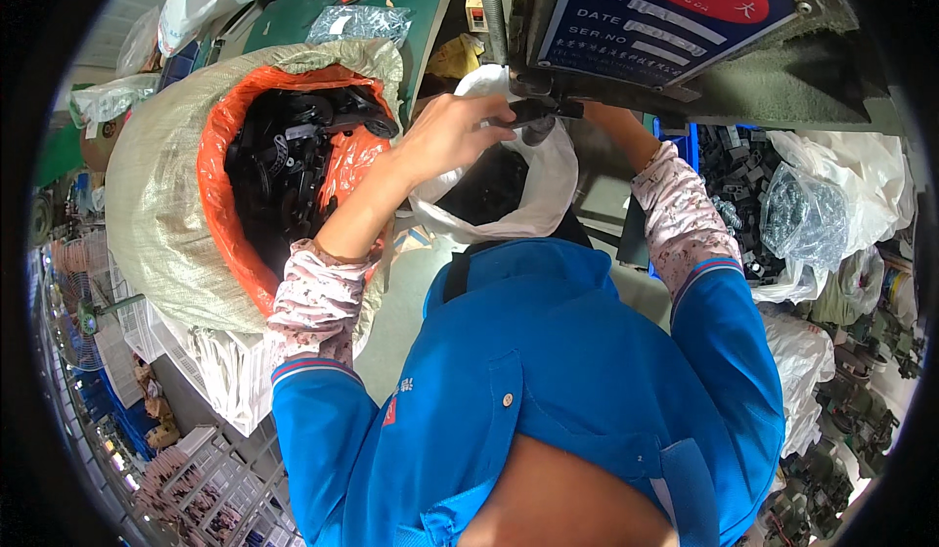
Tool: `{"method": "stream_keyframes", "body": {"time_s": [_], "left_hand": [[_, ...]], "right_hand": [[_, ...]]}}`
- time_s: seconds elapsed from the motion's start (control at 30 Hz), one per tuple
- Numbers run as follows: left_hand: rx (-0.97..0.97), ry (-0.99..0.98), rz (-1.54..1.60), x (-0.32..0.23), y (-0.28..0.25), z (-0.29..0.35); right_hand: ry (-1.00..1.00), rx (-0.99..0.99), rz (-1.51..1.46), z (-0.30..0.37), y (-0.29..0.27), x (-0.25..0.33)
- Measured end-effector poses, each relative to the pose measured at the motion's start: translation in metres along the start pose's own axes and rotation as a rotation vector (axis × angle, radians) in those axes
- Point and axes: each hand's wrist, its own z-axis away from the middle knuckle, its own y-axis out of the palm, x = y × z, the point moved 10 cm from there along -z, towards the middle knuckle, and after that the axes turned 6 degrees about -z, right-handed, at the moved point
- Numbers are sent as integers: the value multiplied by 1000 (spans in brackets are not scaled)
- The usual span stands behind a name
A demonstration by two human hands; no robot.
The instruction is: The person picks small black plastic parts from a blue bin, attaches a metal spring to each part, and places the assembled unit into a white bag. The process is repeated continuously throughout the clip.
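My left hand [452, 134] reaches in under the front of a machine [724, 87], its thumb and fingers closed on the near end of a dark black part [531, 113]. The part's exact kind does not show. From the other side comes my right hand [614, 125], close to the part's right end; its fingers are hidden behind the machine's lower edge. Just below both hands hangs a white sack [559, 177] with its mouth spread and dark pieces inside. Left of my left forearm stands a big woven sack [156, 185] with an orange liner [217, 171], full of black plastic parts [279, 156].
A blue crate [675, 141] with small black pieces [738, 171] sits at the right, clear plastic bags [802, 210] on it. At the far left, a green table [416, 34] carries bags. A metal rod [489, 9] stands beside the machine.
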Motion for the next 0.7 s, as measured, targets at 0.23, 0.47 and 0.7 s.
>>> {"method": "stream_keyframes", "body": {"time_s": [0.23,0.47,0.7], "left_hand": [[41,-28,5,1,-3,-3],[-180,334,-265,-20,-6,39],[-198,-454,-727,161,-78,125]], "right_hand": [[45,-45,-135,-15,1,3],[518,-127,-1543,13,-16,0],[691,-121,-1575,35,-79,72]]}}
